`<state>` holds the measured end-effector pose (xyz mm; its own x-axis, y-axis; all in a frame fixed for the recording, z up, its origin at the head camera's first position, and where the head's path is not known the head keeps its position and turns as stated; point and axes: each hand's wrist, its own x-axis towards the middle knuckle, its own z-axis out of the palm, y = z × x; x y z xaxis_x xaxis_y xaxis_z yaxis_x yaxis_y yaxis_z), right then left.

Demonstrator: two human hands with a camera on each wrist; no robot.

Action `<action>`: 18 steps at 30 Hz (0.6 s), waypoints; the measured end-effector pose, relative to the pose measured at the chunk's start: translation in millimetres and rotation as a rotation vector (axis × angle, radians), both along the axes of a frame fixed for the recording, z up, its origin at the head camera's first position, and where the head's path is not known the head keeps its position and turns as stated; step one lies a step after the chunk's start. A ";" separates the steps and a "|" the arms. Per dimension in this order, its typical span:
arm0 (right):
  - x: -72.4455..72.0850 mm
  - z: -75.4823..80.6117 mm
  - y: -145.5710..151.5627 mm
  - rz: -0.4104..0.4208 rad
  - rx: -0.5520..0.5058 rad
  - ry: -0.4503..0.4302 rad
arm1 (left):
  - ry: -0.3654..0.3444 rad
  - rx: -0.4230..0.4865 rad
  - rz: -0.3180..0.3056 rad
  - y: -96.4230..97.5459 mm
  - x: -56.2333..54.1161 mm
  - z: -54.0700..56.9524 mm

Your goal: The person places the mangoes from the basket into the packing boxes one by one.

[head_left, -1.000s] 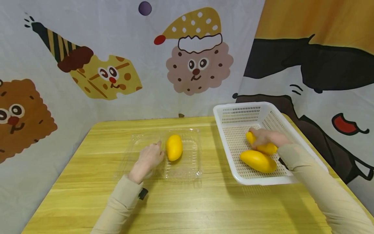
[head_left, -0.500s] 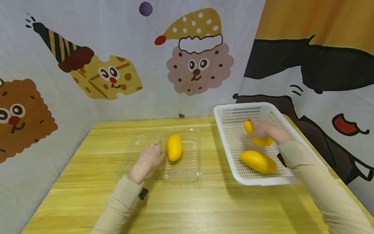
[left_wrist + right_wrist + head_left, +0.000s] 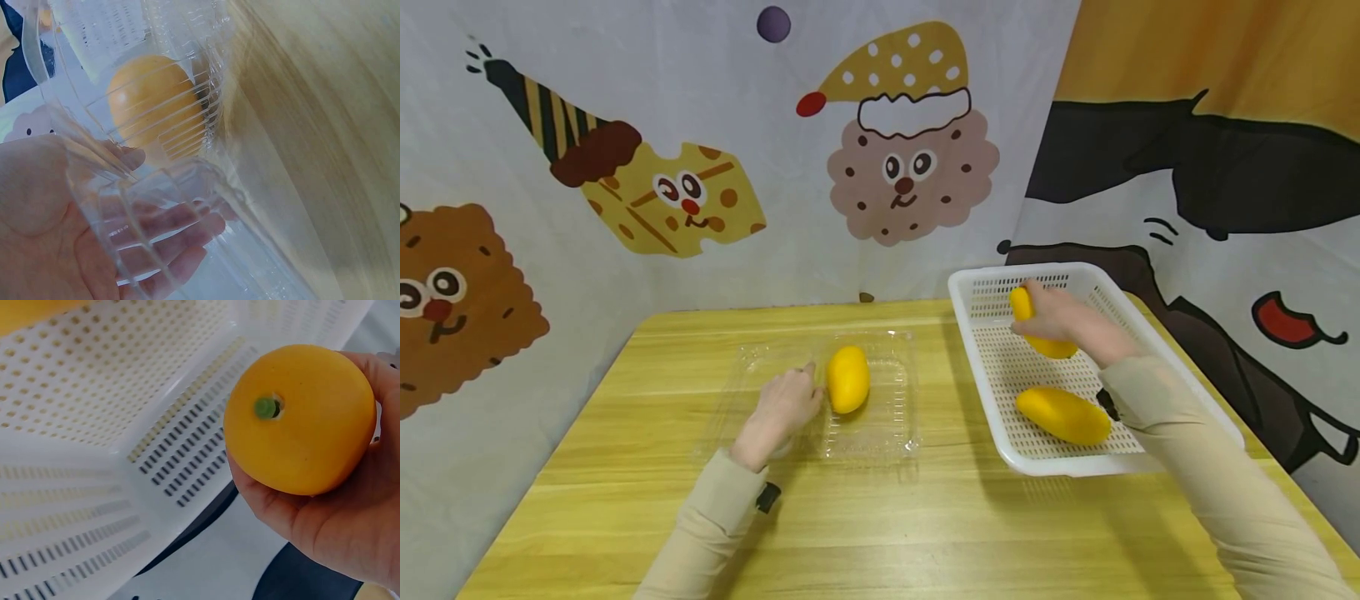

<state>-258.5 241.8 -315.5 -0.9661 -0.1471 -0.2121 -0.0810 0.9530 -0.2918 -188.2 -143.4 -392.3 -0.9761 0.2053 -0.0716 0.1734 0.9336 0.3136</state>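
Observation:
My right hand (image 3: 1054,315) grips a yellow mango (image 3: 1051,346), held over the back of the white basket (image 3: 981,379). In the right wrist view this mango (image 3: 300,422) shows a small green stem end toward the camera. A second mango (image 3: 1063,415) lies on the basket floor. My left hand (image 3: 785,404) holds the clear plastic clamshell box (image 3: 895,433) near its fold, thumb by the tray wall. Through the clear plastic, the left wrist view shows its fingers (image 3: 181,240). Another mango (image 3: 153,103) sits in the tray half, just right of this hand.
The box's lid half (image 3: 730,417) lies flat to the left on the wooden table (image 3: 880,533). A cloth (image 3: 715,275) with cartoon prints hangs behind the table. The basket's raised rim (image 3: 1033,468) stands between the right hand and the box.
My right hand has lifted its mango off the basket floor and moved it back and to the left. The left hand, the box and the other mangoes have stayed in place.

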 end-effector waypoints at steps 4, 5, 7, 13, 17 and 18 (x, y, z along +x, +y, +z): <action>0.8 4.8 -10.2 -0.014 0.013 0.005 | -0.006 0.002 0.007 -0.1 0.3 0.4; 1.1 5.6 -12.8 -0.018 0.014 0.006 | -0.006 0.002 0.009 -0.1 0.3 0.4; 2.1 7.7 -19.2 -0.020 0.016 0.020 | -0.007 0.004 0.009 0.1 0.6 0.7; 5.0 12.8 -36.7 -0.005 0.031 0.077 | 0.002 0.001 0.000 0.3 1.1 0.7; 6.5 17.0 -50.5 0.022 0.035 0.085 | 0.012 -0.005 0.000 0.2 1.0 0.4; 7.1 17.9 -54.4 0.031 0.033 0.087 | 0.012 -0.008 0.001 0.3 1.0 0.4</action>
